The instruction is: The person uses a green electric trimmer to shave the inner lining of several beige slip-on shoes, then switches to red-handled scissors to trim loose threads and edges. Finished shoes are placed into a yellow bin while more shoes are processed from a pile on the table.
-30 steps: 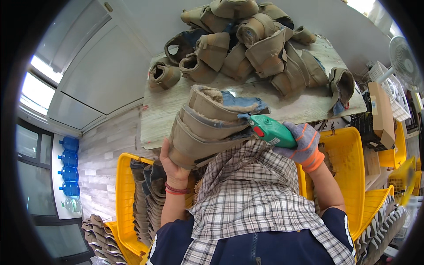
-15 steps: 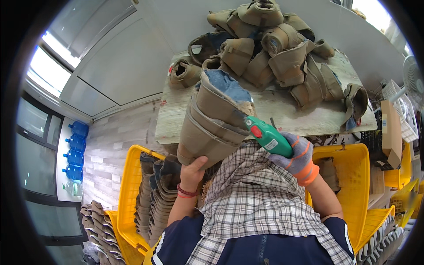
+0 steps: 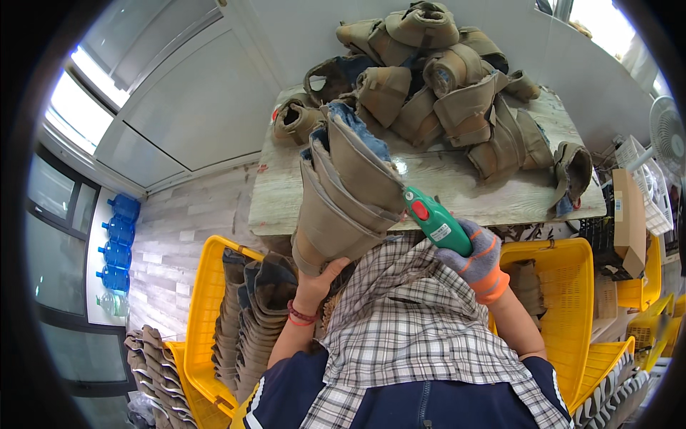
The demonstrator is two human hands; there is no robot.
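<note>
My bare left hand (image 3: 320,280) grips the lower end of a nested stack of brown boot uppers (image 3: 339,214). The stack flares upward, and fuzzy blue lining (image 3: 368,136) shows at its top. My right hand (image 3: 477,261), in a grey and orange glove, is closed around a green handheld electric cutter (image 3: 432,218) with a red button. The cutter's nose meets the right edge of the stack, so its tip is hard to make out. A plaid apron (image 3: 414,322) lies over my lap below both hands.
More brown uppers (image 3: 468,107) are heaped on the pale wooden table (image 3: 300,204) ahead. Yellow crates (image 3: 200,322) with stacked uppers stand at my left and right. Far left are blue water bottles (image 3: 114,254); at the right edge, a fan (image 3: 666,129) and a cardboard box (image 3: 629,222).
The stack has turned in my left hand, so its layered edges show on the left and less blue lining is visible. The cutter has shifted slightly, staying by the right edge.
</note>
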